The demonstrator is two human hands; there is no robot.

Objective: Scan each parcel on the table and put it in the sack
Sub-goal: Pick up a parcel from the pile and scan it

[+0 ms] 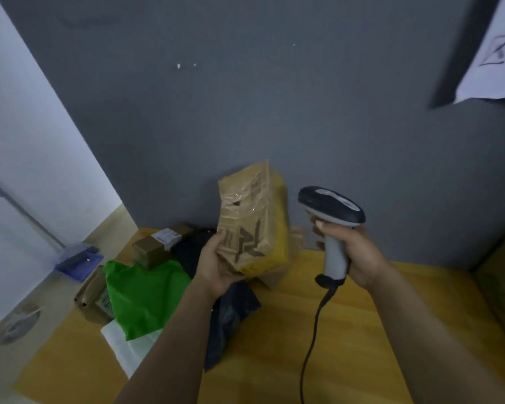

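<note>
left hand (216, 265) gripping taped brown parcel (252, 220), right hand (354, 252) gripping scanner (331, 225)

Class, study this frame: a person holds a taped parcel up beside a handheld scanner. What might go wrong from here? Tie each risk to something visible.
1. The left hand grips the brown taped parcel only at its lower end, raised off the table; it might tip or slip.
2. Wrinkled glossy tape covers the parcel, so the scan may misread.
3. The barcode scanner in the right hand has a cable trailing across the table; it may snag.
</note>
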